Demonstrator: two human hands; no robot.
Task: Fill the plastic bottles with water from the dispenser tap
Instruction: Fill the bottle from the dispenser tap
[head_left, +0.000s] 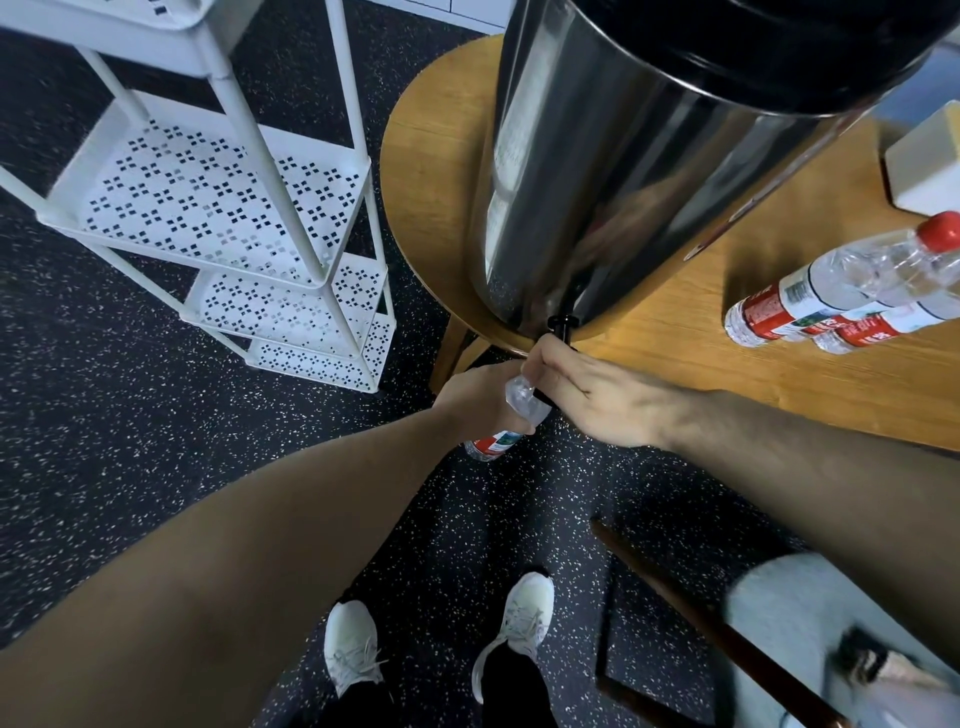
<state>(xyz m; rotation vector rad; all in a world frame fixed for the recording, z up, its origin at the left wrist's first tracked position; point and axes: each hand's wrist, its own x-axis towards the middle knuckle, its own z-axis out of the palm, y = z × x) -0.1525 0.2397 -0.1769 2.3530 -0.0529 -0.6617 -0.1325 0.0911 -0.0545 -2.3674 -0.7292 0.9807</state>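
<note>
A tall steel water dispenser (597, 171) stands on a round wooden table (431, 150), its black tap (562, 326) hanging over the table's front edge. My left hand (480, 397) grips a clear plastic bottle (511, 421) with a red label, held below the tap with its neck up. My right hand (582, 389) is curled round the tap lever, and it hides the bottle's mouth. Two more plastic bottles (841, 288) with red labels lie on their sides on the table at the right; one shows a red cap.
A white tiered metal rack (223, 208) stands on the speckled dark floor to the left of the table. A white and yellow box (924, 161) sits at the table's right edge. A dark wooden chair rail (691, 618) runs below right, near my shoes.
</note>
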